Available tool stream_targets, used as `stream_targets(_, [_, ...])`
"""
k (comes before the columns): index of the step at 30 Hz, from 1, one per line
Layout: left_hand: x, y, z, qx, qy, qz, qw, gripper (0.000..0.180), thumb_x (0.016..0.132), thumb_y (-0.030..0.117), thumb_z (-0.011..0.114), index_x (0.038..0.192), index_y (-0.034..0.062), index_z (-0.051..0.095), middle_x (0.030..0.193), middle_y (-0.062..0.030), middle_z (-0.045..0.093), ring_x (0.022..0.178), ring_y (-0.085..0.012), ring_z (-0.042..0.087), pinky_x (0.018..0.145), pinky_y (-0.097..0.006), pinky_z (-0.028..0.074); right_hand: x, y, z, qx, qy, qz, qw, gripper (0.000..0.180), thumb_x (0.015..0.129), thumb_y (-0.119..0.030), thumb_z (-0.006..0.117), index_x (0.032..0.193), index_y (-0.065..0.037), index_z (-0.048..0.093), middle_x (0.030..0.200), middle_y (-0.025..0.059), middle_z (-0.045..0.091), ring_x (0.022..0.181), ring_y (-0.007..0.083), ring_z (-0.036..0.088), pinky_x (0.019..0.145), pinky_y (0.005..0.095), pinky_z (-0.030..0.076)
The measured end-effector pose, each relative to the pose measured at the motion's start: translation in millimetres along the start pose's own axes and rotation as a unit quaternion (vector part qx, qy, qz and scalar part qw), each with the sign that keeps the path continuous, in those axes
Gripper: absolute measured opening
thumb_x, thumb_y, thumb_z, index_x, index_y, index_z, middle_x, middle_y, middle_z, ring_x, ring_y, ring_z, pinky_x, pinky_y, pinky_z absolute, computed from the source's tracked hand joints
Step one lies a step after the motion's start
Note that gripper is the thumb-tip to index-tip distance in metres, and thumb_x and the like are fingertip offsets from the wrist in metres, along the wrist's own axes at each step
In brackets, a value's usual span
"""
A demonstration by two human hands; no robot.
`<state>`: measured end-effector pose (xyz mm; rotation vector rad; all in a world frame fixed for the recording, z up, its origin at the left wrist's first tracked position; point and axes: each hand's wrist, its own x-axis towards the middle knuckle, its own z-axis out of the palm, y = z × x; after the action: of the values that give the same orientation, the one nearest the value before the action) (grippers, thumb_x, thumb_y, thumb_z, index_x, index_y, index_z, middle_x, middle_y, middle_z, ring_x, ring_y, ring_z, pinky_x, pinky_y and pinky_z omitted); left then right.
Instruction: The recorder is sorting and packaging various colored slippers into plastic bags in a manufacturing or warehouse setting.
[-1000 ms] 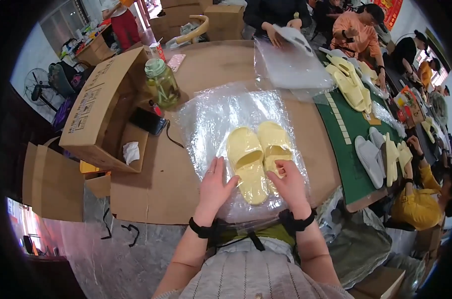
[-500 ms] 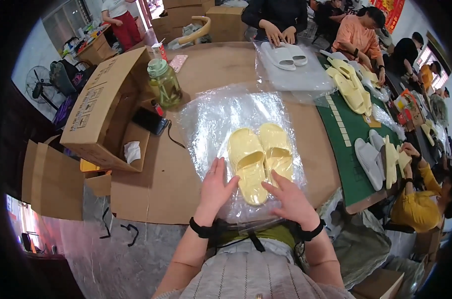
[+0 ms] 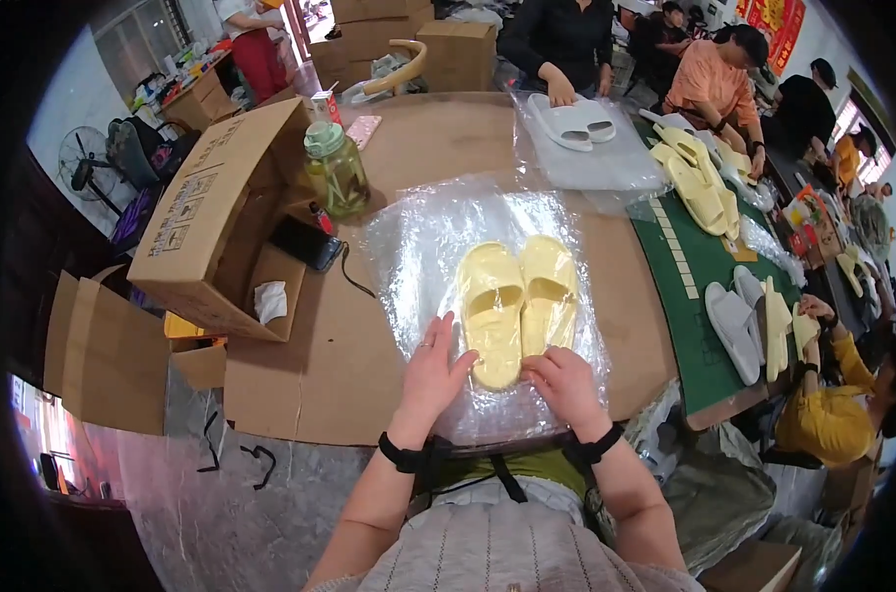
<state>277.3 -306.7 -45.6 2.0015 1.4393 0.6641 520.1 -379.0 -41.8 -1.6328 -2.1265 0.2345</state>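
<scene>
A pair of pale yellow slippers, the left slipper and the right slipper, lies side by side with toes pointing away from me. Clear plastic bags spread around them; I cannot tell whether the pair is inside or on top. My left hand rests beside the left slipper, fingers stretched out and thumb near its heel. The fingers of my right hand are bent and closed at the right slipper's heel.
An open cardboard box, a green-lidded bottle and a black phone stand to the left. Across the table, a person touches grey-white slippers on plastic. More slippers lie on a green mat at right.
My right hand has closed from spread fingers at the right slipper's heel. The two slippers now sit straighter and more level. The person opposite has shifted the grey-white pair.
</scene>
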Motion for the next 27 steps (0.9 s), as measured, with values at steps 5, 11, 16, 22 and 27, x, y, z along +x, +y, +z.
stream_targets(5, [-4.4,-10.9,-12.3,-0.05,0.005,0.001,0.999,0.063,0.09,0.028,0.067,0.144,0.006,0.045,0.148,-0.023,0.045,0.128,-0.0428,0.05,0.104,-0.045,0.045,-3.0,-25.7,-64.2,0.146,0.042,-0.025,0.988,0.044,0.077,-0.016,0.077,0.119,-0.011,0.066,0.118,0.0098,0.063,0.107,0.0337,0.06,0.093,0.0441,0.049])
stream_targets(11, [-22.4,4.1,-56.0,0.044,-0.037,0.204,0.977,0.047,0.086,0.01,0.067,0.131,0.0085,0.059,0.146,-0.0176,0.049,0.137,-0.039,0.043,0.105,-0.045,0.045,-48.2,24.7,-92.3,0.063,0.042,0.012,0.997,0.045,0.078,-0.003,0.067,0.122,-0.013,0.065,0.128,0.0148,0.059,0.111,0.0355,0.058,0.094,0.0451,0.048])
stream_targets(16, [-48.9,-5.5,-62.1,0.106,-0.174,0.304,0.93,0.051,0.082,0.0,0.061,0.131,0.0141,0.06,0.147,-0.0098,0.049,0.14,-0.0366,0.042,0.104,-0.044,0.047,-65.1,25.8,-93.1,0.013,0.022,0.055,0.998,0.064,0.071,0.008,0.056,0.129,-0.017,0.062,0.136,0.0156,0.053,0.114,0.0372,0.056,0.096,0.0464,0.047])
stream_targets(22, [-72.6,-15.8,-54.1,0.102,-0.169,0.283,0.939,0.048,0.077,0.001,0.07,0.122,0.0145,0.064,0.147,-0.0083,0.05,0.138,-0.0339,0.044,0.103,-0.043,0.048,-76.9,43.6,-88.4,-0.033,-0.003,0.033,0.999,0.066,0.073,0.005,0.061,0.131,-0.025,0.062,0.143,0.014,0.05,0.119,0.0373,0.055,0.1,0.046,0.046])
stream_targets(27, [-71.8,-23.8,-47.4,0.06,-0.131,0.278,0.95,0.033,0.079,0.007,0.074,0.111,0.012,0.068,0.138,-0.0071,0.058,0.132,-0.0327,0.051,0.102,-0.042,0.048,-80.9,49.6,-86.6,-0.056,-0.03,-0.004,0.998,0.055,0.073,0.0,0.068,0.122,-0.025,0.069,0.147,0.0127,0.048,0.118,0.0358,0.055,0.099,0.0455,0.047])
